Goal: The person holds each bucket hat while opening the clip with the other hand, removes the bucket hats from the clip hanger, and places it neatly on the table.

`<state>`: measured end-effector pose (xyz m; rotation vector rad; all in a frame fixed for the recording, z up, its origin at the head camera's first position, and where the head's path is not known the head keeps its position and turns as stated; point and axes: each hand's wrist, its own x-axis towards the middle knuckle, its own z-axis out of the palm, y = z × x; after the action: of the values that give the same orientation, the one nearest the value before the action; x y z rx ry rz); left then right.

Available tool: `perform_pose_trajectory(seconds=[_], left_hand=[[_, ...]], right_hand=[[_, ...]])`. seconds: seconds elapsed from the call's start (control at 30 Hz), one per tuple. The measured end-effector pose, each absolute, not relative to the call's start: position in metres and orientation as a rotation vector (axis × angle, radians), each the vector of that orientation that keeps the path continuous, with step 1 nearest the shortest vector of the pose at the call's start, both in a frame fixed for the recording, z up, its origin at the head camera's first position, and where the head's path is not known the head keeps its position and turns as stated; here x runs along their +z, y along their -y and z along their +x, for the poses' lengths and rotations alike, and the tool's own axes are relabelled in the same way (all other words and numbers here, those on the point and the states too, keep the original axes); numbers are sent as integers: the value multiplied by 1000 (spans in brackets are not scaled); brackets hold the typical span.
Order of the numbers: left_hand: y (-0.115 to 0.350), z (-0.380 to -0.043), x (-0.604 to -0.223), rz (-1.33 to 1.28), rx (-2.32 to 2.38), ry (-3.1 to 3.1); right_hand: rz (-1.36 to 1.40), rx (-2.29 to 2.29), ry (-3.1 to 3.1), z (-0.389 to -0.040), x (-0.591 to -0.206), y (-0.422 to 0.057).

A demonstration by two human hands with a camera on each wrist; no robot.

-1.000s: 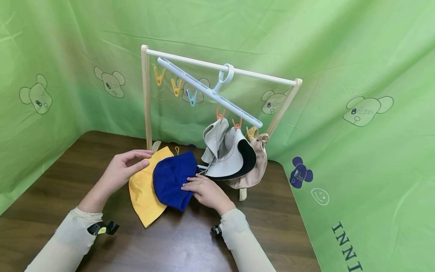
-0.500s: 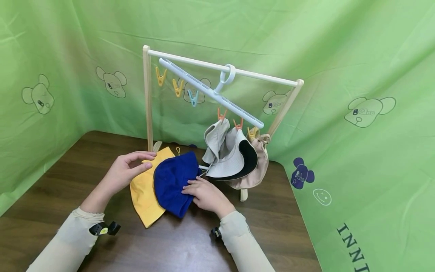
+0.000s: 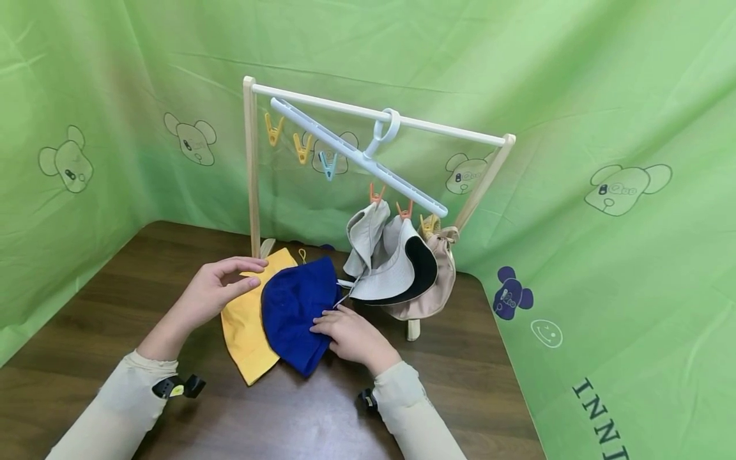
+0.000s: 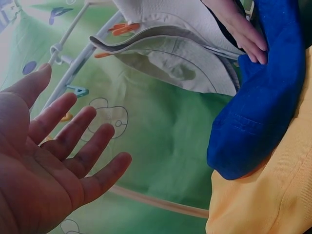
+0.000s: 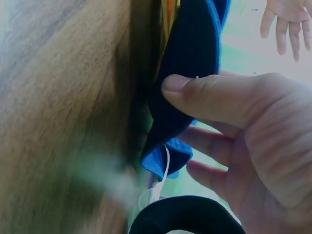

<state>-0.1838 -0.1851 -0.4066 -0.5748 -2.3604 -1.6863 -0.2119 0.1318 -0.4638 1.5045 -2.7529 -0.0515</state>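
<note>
A blue bucket hat (image 3: 293, 310) lies overlapping a yellow bucket hat (image 3: 247, 338) on the wooden table. My right hand (image 3: 353, 335) pinches the blue hat's brim at its right side; in the right wrist view the thumb (image 5: 195, 95) lies on one face of the brim and the fingers are behind it. Over the left part of the yellow hat, my left hand (image 3: 213, 291) hovers with fingers spread and relaxed, holding nothing. The left wrist view shows its palm and separated fingers (image 4: 97, 141). A thin white cord (image 5: 166, 163) hangs from the blue hat.
Behind the hats stands a wooden rack (image 3: 252, 172) with a pale blue hanger (image 3: 345, 148) on its bar. Clips on it hold a grey-white hat (image 3: 388, 281) and a beige drawstring bag (image 3: 443, 275); three clips, one a blue clip (image 3: 328, 166), hang unused. Green curtain (image 3: 575, 96) surrounds the table.
The blue hat's front edge has shifted toward me, with its brim spreading out more. My right hand moved slightly the same way with it. The left hand stayed nearly still.
</note>
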Motion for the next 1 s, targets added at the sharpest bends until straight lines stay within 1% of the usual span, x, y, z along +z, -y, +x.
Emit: perform_pose_trajectory(seconds=[0.4, 0.67, 0.83, 1.0], left_hand=[[183, -185, -409, -574, -1642, 2408], [181, -186, -409, -615, -1600, 2404], [181, -184, -410, -619, -1570, 2423], [181, -184, -410, -614, -1550, 2443]], right_hand=[[1445, -49, 2868, -202, -458, -135], [1367, 17, 2944, -195, -445, -135], [1315, 52, 2883, -193, -436, -138], [1200, 168, 2785, -192, -430, -144]])
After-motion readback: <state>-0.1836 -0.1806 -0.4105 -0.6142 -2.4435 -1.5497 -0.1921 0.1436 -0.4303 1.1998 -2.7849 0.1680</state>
